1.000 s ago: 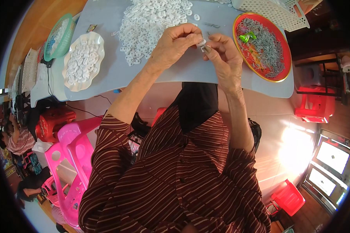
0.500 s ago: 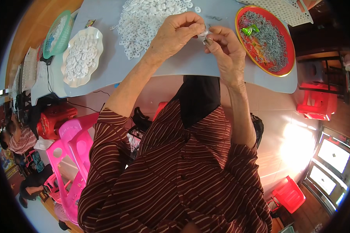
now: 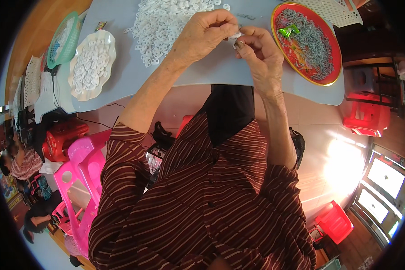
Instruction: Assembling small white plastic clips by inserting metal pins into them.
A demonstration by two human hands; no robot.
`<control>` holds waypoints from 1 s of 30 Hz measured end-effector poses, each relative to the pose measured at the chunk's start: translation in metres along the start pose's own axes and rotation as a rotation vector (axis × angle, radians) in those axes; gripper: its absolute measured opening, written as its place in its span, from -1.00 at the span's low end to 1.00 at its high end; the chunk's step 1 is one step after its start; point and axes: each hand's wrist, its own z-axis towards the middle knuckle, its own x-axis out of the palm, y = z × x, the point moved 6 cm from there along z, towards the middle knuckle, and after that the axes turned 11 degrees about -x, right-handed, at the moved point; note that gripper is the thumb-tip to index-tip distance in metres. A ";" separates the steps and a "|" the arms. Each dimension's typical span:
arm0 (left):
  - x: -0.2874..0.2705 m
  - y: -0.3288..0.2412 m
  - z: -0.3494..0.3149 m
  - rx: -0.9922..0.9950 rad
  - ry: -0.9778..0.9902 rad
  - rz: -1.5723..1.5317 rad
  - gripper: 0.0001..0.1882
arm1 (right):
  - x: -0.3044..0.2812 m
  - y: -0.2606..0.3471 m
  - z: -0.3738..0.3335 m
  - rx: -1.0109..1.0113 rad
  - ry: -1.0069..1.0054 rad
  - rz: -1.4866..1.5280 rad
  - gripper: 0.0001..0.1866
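Over the front part of the table, my left hand (image 3: 207,37) is closed, pinching a small white plastic piece (image 3: 235,35) between thumb and forefinger. My right hand (image 3: 262,53) meets it at the fingertips, with thumb and fingers drawn together. Whatever lies in the right fingertips is too small to name. Behind my left hand spreads a heap of white oval plastic pieces (image 3: 157,31) with holes. A red round tray with a gold rim (image 3: 278,42) sits to the right, holding many small grey screw-like parts (image 3: 317,42) and a green wrapper (image 3: 289,30).
On the left are a scalloped white dish (image 3: 111,56) of similar white pieces and a green basket (image 3: 69,49). A white perforated basket (image 3: 337,15) stands at the far right. Pink plastic chairs (image 3: 83,157) and red stools (image 3: 366,114) surround the grey table (image 3: 121,85). People sit at lower left.
My hands stay together at nearly the same spot, with the fingertips slightly shifted around the white piece. The table's contents appear a little higher and further left in view.
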 end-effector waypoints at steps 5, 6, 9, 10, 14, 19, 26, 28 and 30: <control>-0.001 0.002 -0.002 0.009 -0.008 -0.087 -0.88 | -0.001 0.000 0.000 0.017 -0.011 0.019 -0.73; -0.001 0.002 -0.001 0.011 -0.017 -0.067 -0.88 | -0.002 0.000 0.000 0.022 -0.010 0.022 -0.73; -0.001 -0.001 -0.002 0.020 -0.031 0.014 -0.88 | -0.002 0.003 0.001 -0.005 -0.010 -0.002 -0.73; 0.000 -0.003 -0.003 0.028 -0.037 0.074 -0.87 | -0.001 0.002 0.000 -0.004 -0.010 -0.001 -0.73; -0.001 -0.009 -0.003 0.050 -0.007 0.101 -0.86 | -0.002 0.002 0.000 -0.004 -0.017 0.010 -0.74; 0.000 -0.009 -0.002 0.098 -0.020 0.096 -0.87 | -0.001 0.002 0.000 -0.008 -0.018 0.013 -0.74; 0.006 -0.015 -0.009 0.160 -0.130 0.076 -0.89 | -0.002 0.003 0.000 -0.042 -0.041 0.026 -0.74; 0.007 -0.014 -0.009 0.108 -0.138 0.026 -0.91 | -0.002 0.004 0.000 -0.046 -0.042 0.011 -0.74; 0.006 -0.013 -0.009 0.123 -0.140 0.042 -0.91 | -0.003 0.002 0.000 -0.024 -0.040 0.005 -0.75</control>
